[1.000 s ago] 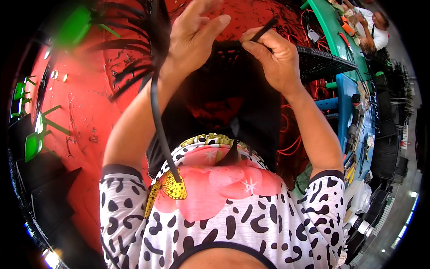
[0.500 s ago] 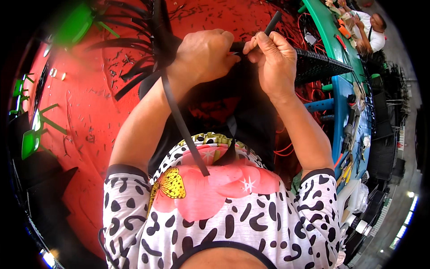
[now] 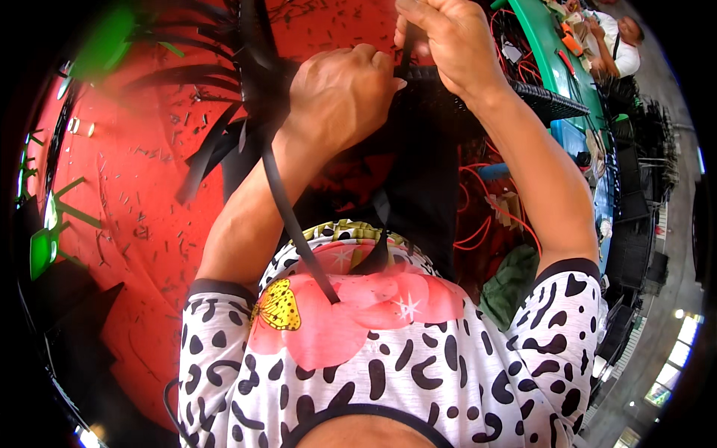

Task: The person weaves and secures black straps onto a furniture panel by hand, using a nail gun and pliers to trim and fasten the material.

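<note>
My right hand (image 3: 459, 48) is raised at the top, closed, with a flat black strip (image 3: 407, 51) pinched in its fingers. From there the strip runs down to the thumb of my left hand (image 3: 340, 89). That hand is curled on the edge of a black woven piece (image 3: 553, 99), its fingertips mostly hidden behind the knuckles. Several loose black strips (image 3: 198, 77) fan out left of my left wrist. One longer strip (image 3: 295, 224) hangs across my left forearm and down over my patterned shirt.
Below lies a red floor covering (image 3: 134, 224) scattered with short black offcuts. Red cords (image 3: 470, 239) and a green cloth (image 3: 511, 287) are at the right. A green table (image 3: 541, 33) stands far right, with a person (image 3: 616, 45) beyond it. Green chair parts (image 3: 45, 246) show at left.
My right hand has moved up and away from my left, drawing the black strip upward. My left hand has stayed nearly in place. The view has shifted slightly.
</note>
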The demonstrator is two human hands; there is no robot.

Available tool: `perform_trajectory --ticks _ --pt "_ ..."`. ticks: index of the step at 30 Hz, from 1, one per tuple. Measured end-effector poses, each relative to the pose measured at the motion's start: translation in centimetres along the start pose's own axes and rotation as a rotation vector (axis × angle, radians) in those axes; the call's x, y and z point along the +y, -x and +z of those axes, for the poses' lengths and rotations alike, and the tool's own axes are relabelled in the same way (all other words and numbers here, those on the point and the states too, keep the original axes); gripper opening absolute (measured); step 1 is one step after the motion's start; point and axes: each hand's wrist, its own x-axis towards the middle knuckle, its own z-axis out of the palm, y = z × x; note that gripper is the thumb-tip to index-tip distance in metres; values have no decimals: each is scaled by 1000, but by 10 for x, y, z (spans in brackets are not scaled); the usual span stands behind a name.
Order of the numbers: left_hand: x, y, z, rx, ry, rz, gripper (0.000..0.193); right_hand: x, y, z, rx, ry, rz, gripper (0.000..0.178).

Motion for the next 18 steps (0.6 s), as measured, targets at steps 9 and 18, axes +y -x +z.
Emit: perform_trajectory --ticks 9,18 --pt "2 0 -6 28 -3 19 20 33 -45 5 -193 519 -69 26" --pt "-3 0 -12 3 114 130 27 42 -52 12 -328 613 106 24"
